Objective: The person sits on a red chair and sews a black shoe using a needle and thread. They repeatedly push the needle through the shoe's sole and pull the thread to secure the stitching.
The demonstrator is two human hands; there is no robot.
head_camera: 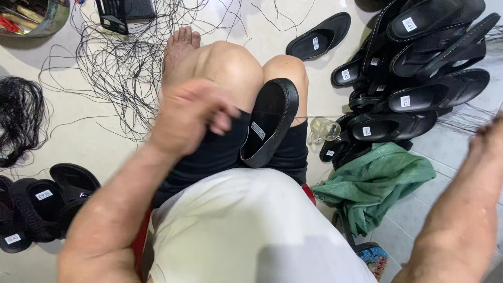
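Looking down through the head camera, I take the black sandal sole (270, 121) on the lap as the landmark. It lies across the thighs, propped against the knee on its right, its long axis running from the knees back toward the waist. It is a smooth, matte, oval slab with a raised stitched rim and a small white label near its near end.

The left hand (189, 119) hovers just left of the sole, blurred; its fingers are curled together, and I cannot tell whether they pinch anything. A thin taut thread (327, 116) runs from the sole's right edge out toward the right hand (490, 137), which is well to the right of the sole at the frame edge. That hand is blurred and partly cut off, so I cannot tell whether it is clenched. The left hand is clearly the nearer to the sole.

Right of the sole, on the tiled floor (450, 141), I see a stack of finished black sandals (419, 68), glossy and strapped, a small clear glass jar (324, 129) and a crumpled green cloth (374, 181). Left of the sole, loose black cord (118, 63) lies in thin tangled loops. Further left and nearer, woven-strap sandals (42, 202) rest together.
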